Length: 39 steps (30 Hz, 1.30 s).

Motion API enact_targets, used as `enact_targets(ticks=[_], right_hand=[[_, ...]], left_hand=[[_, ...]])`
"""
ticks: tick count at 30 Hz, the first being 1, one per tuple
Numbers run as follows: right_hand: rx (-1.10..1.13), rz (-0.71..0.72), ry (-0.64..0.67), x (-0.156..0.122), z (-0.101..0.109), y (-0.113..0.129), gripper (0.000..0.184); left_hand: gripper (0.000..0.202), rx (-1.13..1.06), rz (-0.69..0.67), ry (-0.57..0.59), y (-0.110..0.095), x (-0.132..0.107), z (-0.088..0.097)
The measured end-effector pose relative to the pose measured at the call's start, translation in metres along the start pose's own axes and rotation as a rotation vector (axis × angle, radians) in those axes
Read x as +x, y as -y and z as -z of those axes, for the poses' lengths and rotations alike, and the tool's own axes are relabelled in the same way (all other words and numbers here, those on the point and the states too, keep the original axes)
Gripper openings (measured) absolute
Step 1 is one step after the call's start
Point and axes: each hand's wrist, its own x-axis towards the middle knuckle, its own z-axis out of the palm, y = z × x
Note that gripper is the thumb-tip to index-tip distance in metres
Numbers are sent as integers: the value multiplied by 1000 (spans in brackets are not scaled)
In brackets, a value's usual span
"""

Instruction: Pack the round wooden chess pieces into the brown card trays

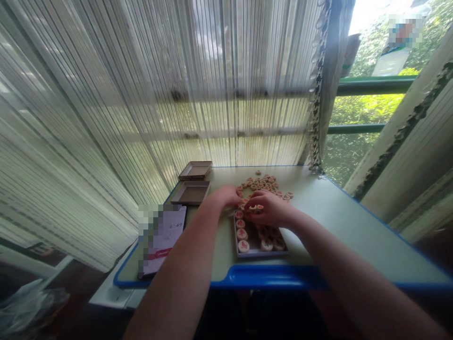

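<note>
Right grip (pixel 271 211) closed around discs (pixel 255 207)

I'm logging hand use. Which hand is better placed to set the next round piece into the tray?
Probably the right hand: it sits over the tray's far end, with pieces at its fingertips. The left hand lies outside the tray, beside the loose pile.

Home: curtain (pixel 159 94), window-side table (pixel 339 208).

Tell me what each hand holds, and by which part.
The right hand pinches round pale wooden game pieces with red marks, seemingly by their rims. The left hand lies on loose pieces; any hold cannot be told.
</note>
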Motion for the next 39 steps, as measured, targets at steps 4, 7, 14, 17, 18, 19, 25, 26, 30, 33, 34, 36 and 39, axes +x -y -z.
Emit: enact_targets(ticks=[4,7,14,17,18,19,25,26,30,33,34,36,39], right_hand=[[0,-13,11,0,0,0,15],[11,2,0,0,1,1,15],[-51,-102,-146,1,7,-12,18],[-170,-265,-272,1,3,-30,22],[-212,-312,-276,1,2,-36,24],[-242,-350,-260,0,1,-41,26],[-288,-479,-113,-1,-2,-49,28],[-294,-488,-113,-2,-2,-49,29],[-350,-599,-107,-4,-2,-50,41],[-366,-675,-52,-6,-2,-51,50],[-363,-676,-36,-6,-2,-51,51],[-359,-662,-32,-6,-3,-50,51],[-345,-637,-60,-4,-2,-48,49]], left_hand=[[15,33,0,-20,3,3,-1],[18,54,-12,-28,4,4,-1],[26,111,-29,-165,8,10,-5],[27,136,-76,-272,10,16,-8],[27,139,-96,-288,10,18,-9],[27,147,-123,-297,9,19,-10],[30,186,-198,-336,9,22,-21],[30,169,-191,-306,9,23,-22],[29,100,-163,-300,11,25,-19],[28,21,-147,-314,12,25,-16],[28,3,-144,-314,12,25,-16],[29,-6,-154,-326,12,25,-16],[31,11,-204,-336,9,26,-19]])
